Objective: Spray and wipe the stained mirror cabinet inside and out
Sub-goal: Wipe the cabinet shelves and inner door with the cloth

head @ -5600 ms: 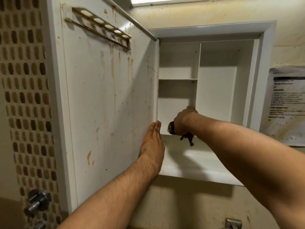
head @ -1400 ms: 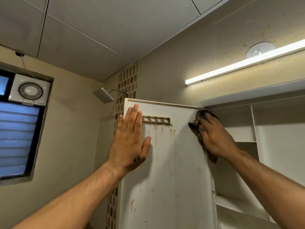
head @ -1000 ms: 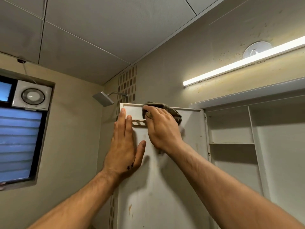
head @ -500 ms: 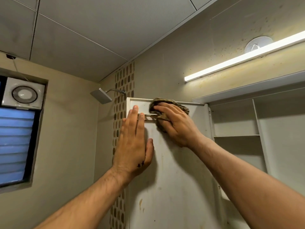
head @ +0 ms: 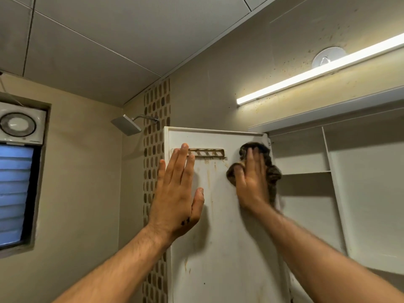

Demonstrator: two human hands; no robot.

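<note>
The white cabinet door (head: 218,237) stands swung open, its inner face streaked with brown stains below a slotted rack (head: 207,153) near the top. My left hand (head: 177,193) lies flat against the door's left edge, fingers straight, fingertips reaching the rack. My right hand (head: 251,182) presses a dark brown cloth (head: 271,171) flat against the door's upper right corner, next to the hinge side. The cloth bunches out around the fingers. The open cabinet interior (head: 360,182) with white shelves is to the right.
A lit tube light (head: 317,73) runs along the spotted wall above the cabinet. A shower head (head: 126,126) sticks out from the mosaic tile strip (head: 156,127) left of the door. An exhaust fan (head: 19,124) and louvred window (head: 15,193) are at far left.
My right hand has slid the cloth rightward and down from the rack to the door's upper right corner. My left hand stays flat on the door's left side.
</note>
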